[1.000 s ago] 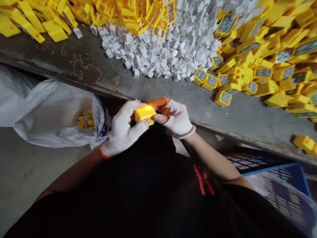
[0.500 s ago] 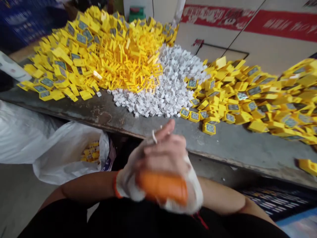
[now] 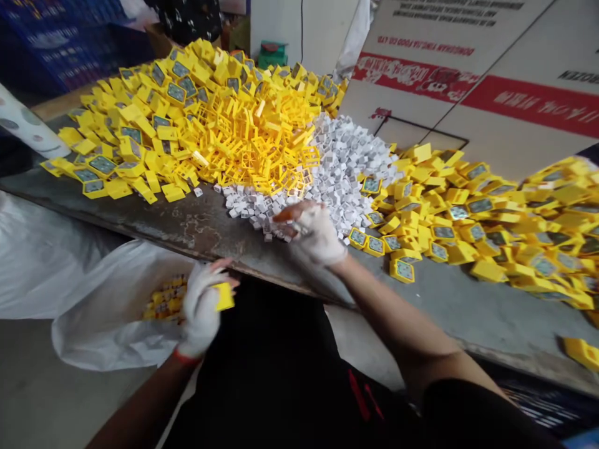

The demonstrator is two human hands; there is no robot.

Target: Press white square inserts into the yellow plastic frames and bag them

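Note:
My left hand [image 3: 201,308], in a white glove, holds a small yellow plastic block [image 3: 224,296] just above the open white bag [image 3: 107,305], which has several yellow blocks inside. My right hand [image 3: 314,232], also gloved, reaches over the table edge to the near side of the heap of small white square parts [image 3: 337,168]. Its fingers curl down onto the white parts; whether they hold one is hidden. An orange cover shows on one fingertip of that hand.
A grey worn table [image 3: 187,224] carries a heap of yellow frames [image 3: 253,137], yellow blocks at the left [image 3: 126,143] and a large heap at the right [image 3: 491,212]. Cardboard boxes with red print [image 3: 468,75] stand behind. A blue crate [image 3: 42,43] sits far left.
The hands held one yellow block together near my lap. Now they have parted: the left carried the block toward the bag, the right moved forward to the white parts. My view tilted up.

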